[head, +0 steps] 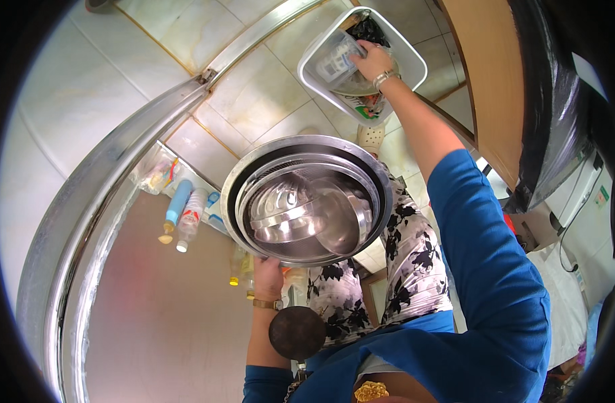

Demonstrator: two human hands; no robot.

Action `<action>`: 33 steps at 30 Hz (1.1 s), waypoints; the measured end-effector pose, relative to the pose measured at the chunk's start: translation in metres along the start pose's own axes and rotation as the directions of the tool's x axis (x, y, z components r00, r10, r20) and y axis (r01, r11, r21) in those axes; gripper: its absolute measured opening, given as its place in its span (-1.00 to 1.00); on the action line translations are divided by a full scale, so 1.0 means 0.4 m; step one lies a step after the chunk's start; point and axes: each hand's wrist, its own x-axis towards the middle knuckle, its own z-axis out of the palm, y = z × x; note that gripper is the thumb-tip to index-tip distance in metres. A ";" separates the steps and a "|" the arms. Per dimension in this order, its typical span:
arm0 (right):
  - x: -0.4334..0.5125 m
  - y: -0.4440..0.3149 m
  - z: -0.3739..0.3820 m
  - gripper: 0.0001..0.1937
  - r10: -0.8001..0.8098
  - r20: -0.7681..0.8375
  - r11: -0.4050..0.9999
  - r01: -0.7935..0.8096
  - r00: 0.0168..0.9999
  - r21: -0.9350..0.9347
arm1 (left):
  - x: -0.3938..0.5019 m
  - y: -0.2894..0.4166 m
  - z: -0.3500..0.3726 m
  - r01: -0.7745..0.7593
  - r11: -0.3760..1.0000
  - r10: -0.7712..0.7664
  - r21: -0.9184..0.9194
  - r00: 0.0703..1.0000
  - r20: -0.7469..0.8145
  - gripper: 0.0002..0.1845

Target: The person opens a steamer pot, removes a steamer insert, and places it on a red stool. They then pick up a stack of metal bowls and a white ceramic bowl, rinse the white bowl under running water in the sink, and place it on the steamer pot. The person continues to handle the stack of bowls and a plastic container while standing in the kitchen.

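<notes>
My left hand (pixel 268 277) grips the near rim of a large stainless steel basin (pixel 307 143). Nested in that basin are a perforated metal colander (pixel 267 171) and several smaller shiny metal bowls (pixel 290 221), some tilted on their sides. Farther out, my right hand (pixel 374 63) reaches into a white plastic bin (pixel 422 70). Its thumb and fingers pinch the edge of a clear plastic container (pixel 335 60). Under the container, inside the bin, sit a pale round dish or lid (pixel 358 86), a black plastic bag (pixel 370 27) and a printed package (pixel 365 106).
A light blue bottle (pixel 179 201), a white-capped bottle (pixel 191 219) and a plastic bag (pixel 154 171) stand along a ledge at left. A metal door track (pixel 257 35) crosses the tiled floor (pixel 257 90). Wooden furniture (pixel 489 75) rises at right. A dark round object (pixel 297 332) hangs near my chest.
</notes>
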 end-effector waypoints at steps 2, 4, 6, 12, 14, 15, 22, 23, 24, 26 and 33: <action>0.028 -0.015 0.004 -0.29 0.027 0.085 1.000 -0.028 0.996 0.013 | -0.001 0.003 0.003 -0.008 1.000 0.008 0.007 1.000 -0.011 -0.66; 0.056 -0.022 0.007 -0.22 0.004 0.194 0.998 -0.015 0.981 0.054 | 0.000 0.005 0.005 -0.047 0.998 0.049 -0.043 0.998 0.031 -0.67; 0.080 -0.019 0.004 -0.19 -0.048 0.239 0.999 0.042 0.970 0.028 | 0.003 0.005 0.004 -0.020 1.000 0.020 0.005 1.000 0.006 -0.67; 0.083 0.013 -0.015 -0.12 -0.073 0.287 0.987 0.028 0.955 0.156 | 0.010 -0.007 -0.002 -0.014 1.000 0.014 -0.028 1.000 -0.026 -0.66; 0.058 0.029 -0.033 -0.14 -0.073 0.287 0.948 -0.023 0.955 0.316 | 0.012 -0.010 -0.006 -0.010 1.000 0.010 -0.025 1.000 -0.017 -0.61; 0.035 0.041 -0.046 -0.17 -0.065 0.283 0.903 -0.064 0.957 0.425 | 0.013 -0.010 -0.008 -0.003 1.000 0.003 -0.016 1.000 -0.006 -0.57; -0.208 0.133 -0.171 -0.33 0.088 0.153 0.588 -0.175 0.984 0.789 | 0.009 -0.001 -0.005 -0.048 0.999 0.049 -0.019 0.998 0.045 -0.54; -0.250 0.144 -0.186 -0.37 0.119 0.159 0.551 -0.198 0.980 0.810 | 0.007 -0.001 -0.001 -0.018 1.000 0.018 -0.002 1.000 0.015 -0.54; -0.289 0.154 -0.202 -0.41 0.113 0.166 0.530 -0.201 0.980 0.824 | 0.005 0.001 0.000 -0.002 1.000 0.002 -0.001 1.000 0.001 -0.54; -0.361 0.170 -0.224 -0.47 0.132 0.192 0.497 -0.232 0.973 0.836 | 0.003 0.001 0.003 0.006 1.000 -0.006 0.001 1.000 -0.022 -0.55; -0.485 0.204 -0.207 -0.53 0.263 0.300 0.373 -0.383 0.917 0.845 | 0.008 -0.008 -0.020 -0.014 0.999 0.014 0.033 1.000 0.001 -0.54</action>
